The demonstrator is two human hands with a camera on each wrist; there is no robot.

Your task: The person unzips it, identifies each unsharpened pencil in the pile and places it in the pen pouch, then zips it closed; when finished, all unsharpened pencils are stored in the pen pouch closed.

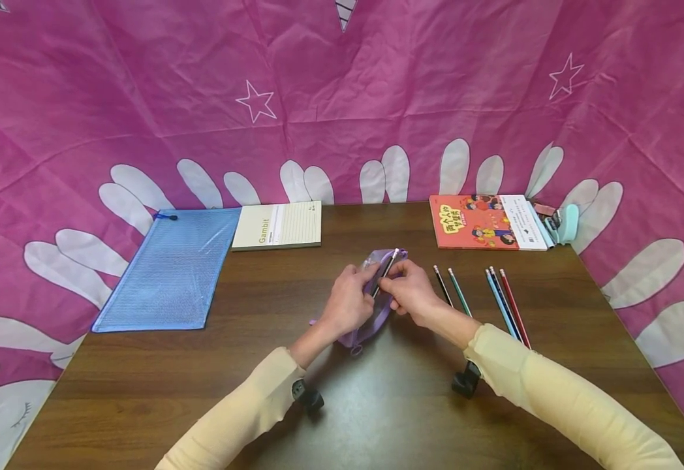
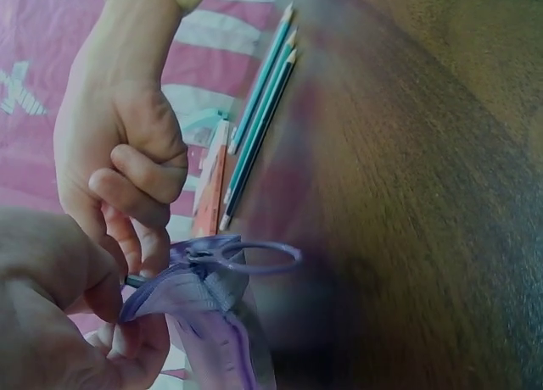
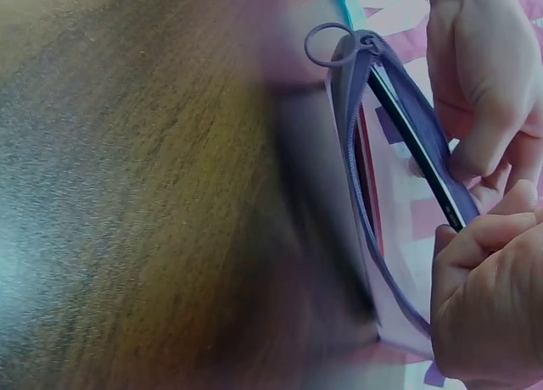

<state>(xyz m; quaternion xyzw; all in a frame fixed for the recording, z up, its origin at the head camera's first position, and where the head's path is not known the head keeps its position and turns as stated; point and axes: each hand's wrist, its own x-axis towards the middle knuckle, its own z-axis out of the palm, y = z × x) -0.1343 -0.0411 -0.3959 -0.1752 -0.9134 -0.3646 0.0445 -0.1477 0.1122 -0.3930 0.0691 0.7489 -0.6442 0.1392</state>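
A translucent purple zip pencil case (image 1: 367, 334) lies between both hands near the middle of the table, its zip open and a ring pull (image 3: 331, 45) at one end. My left hand (image 1: 350, 297) grips the case by its edge. With thumb and fingers, my right hand (image 1: 415, 290) pinches a black pencil (image 3: 416, 144) that lies slantwise in the case's mouth. Its pale end shows beyond the fingers in the head view. Through the opening in the right wrist view, a red pencil (image 3: 366, 161) is visible inside the case.
Right of the hands lie several loose pencils, among them a green pencil (image 1: 459, 290) and a red pencil (image 1: 515, 307). A red picture book (image 1: 477, 222) and a mint-coloured object (image 1: 568, 224) are at the back right. A cream notebook (image 1: 277, 225) and blue mesh zip bag (image 1: 171, 274) lie left.
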